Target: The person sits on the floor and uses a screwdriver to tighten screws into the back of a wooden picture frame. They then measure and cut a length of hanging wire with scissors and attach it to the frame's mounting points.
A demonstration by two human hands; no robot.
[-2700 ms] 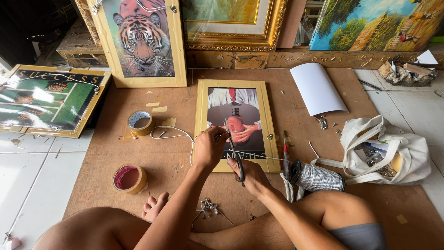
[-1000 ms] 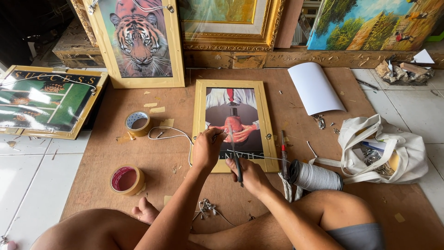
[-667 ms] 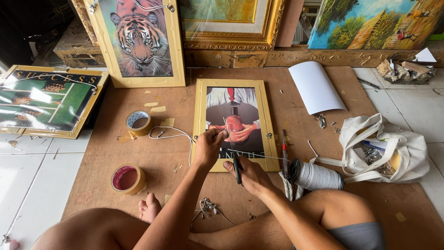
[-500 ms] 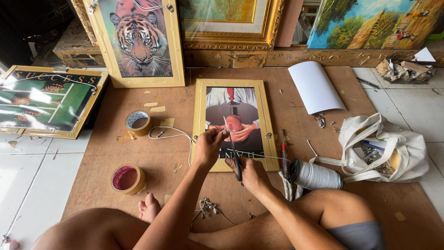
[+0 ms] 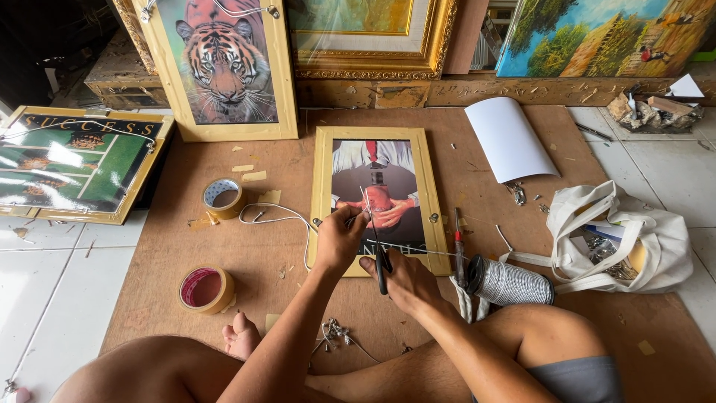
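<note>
On the brown floor board (image 5: 224, 246), the small gold-framed picture (image 5: 378, 198) lies flat. The left hand (image 5: 339, 239) pinches the white cord (image 5: 280, 219) taut while the right hand (image 5: 399, 280) grips scissors (image 5: 377, 239) at it; the cord looks fitted but not yet cut from its spool (image 5: 511, 282).

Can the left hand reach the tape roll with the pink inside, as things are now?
Probably yes. The left hand rests on the small frame, pinching a white cord. The tape roll lies on the brown board on that side, with only bare board between them. The hand would have to drop the cord first.
</note>
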